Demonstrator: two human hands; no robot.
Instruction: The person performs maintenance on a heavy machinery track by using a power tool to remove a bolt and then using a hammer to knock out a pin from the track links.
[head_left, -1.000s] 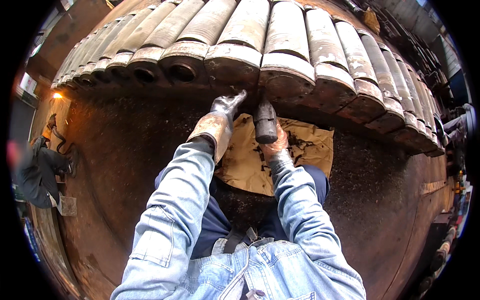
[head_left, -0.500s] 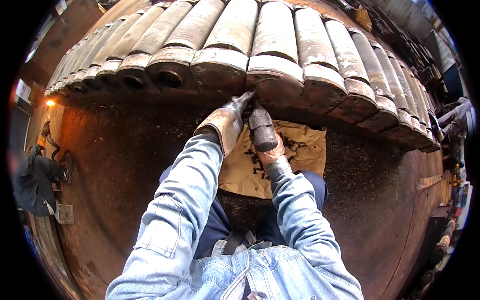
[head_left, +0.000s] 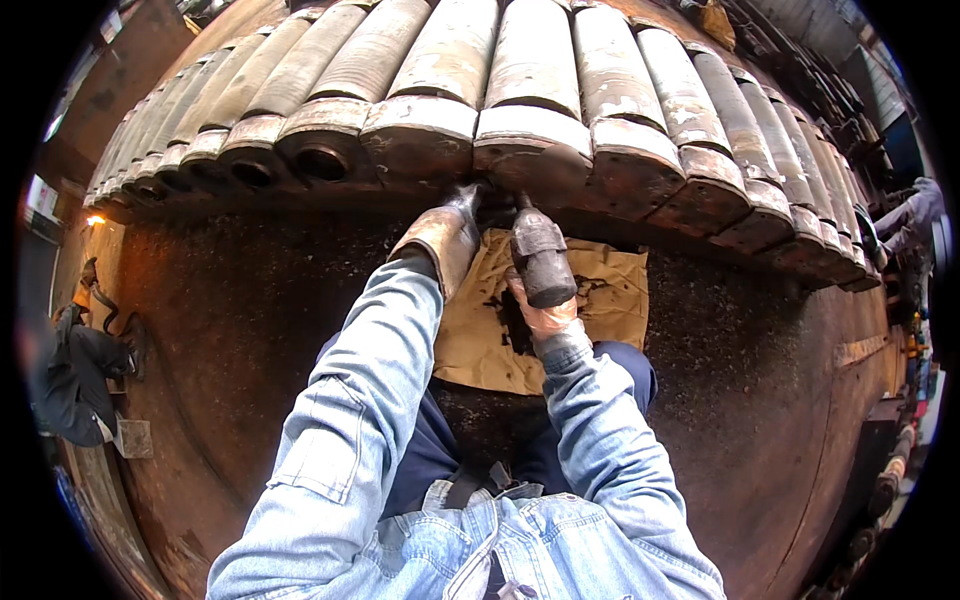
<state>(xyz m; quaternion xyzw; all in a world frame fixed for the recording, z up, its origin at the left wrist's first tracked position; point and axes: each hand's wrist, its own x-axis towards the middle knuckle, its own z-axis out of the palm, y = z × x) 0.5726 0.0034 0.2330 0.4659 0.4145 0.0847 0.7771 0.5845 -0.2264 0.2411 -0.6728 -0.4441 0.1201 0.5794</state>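
Observation:
A long row of grey and rusty metal pipes (head_left: 530,130) lies side by side, their flared ends facing me. My left hand (head_left: 445,235), in a worn leather glove, reaches to the end of the middle pipe and touches its lower rim. My right hand (head_left: 545,315), in a thin glove, grips a dark cylindrical power tool (head_left: 540,260) whose tip points into the gap under the same pipe end. Both denim sleeves come up from the lower edge. Beneath my hands lies a brown sheet of cardboard (head_left: 610,300) stained with dark grit.
The floor (head_left: 250,330) is dark, rusty and gritty. At the far left a person in dark clothes (head_left: 80,380) crouches near a bright spark or lamp (head_left: 95,220). At the right edge another person's gloved hand (head_left: 920,205) shows beside racks of parts.
The view has drawn closer to the pipe ends. My left hand has moved up against the middle pipe's rim, and the tool has tipped forward toward the pipe ends.

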